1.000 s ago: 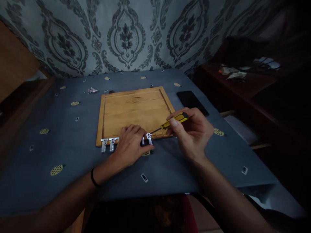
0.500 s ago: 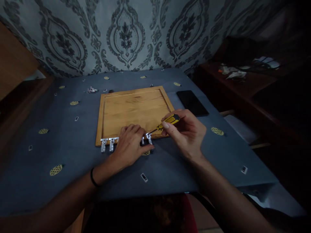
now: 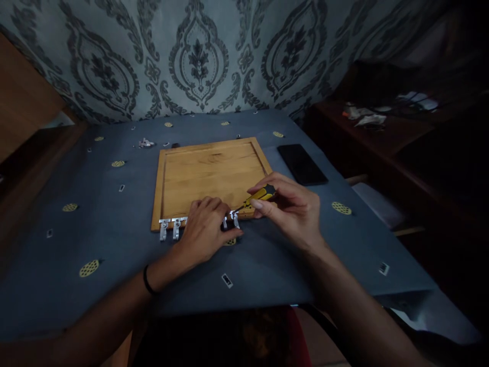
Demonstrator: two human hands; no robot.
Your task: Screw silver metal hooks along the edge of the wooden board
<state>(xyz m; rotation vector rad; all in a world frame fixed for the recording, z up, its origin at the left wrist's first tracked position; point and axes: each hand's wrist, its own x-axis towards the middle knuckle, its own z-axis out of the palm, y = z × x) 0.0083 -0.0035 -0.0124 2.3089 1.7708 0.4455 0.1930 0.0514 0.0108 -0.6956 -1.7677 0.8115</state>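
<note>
A wooden panel [image 3: 214, 173] with a raised frame lies flat on the table. Along its near edge sits a row of metal hinges, with two hinges [image 3: 176, 228] showing left of my left hand. My left hand [image 3: 204, 227] rests over this edge, fingers curled and thumb below, around a hinge [image 3: 225, 222]; its exact contact is partly hidden. In my right hand [image 3: 294, 211] is a yellow-and-black screwdriver [image 3: 260, 195], pinched by the handle. Its tip meets the rightmost hinge [image 3: 235, 219], tilted down to the left.
A black phone or tablet [image 3: 301, 163] lies right of the panel. Small metal parts [image 3: 145, 143] and a dark little object [image 3: 175, 146] are behind it on the left. The patterned blue tablecloth [image 3: 126, 250] covers the table, with a cluttered brown cabinet [image 3: 401, 132] at right.
My right hand has shifted slightly left and turned, with the screwdriver handle rotated in its fingers. My left hand stays in place on the edge.
</note>
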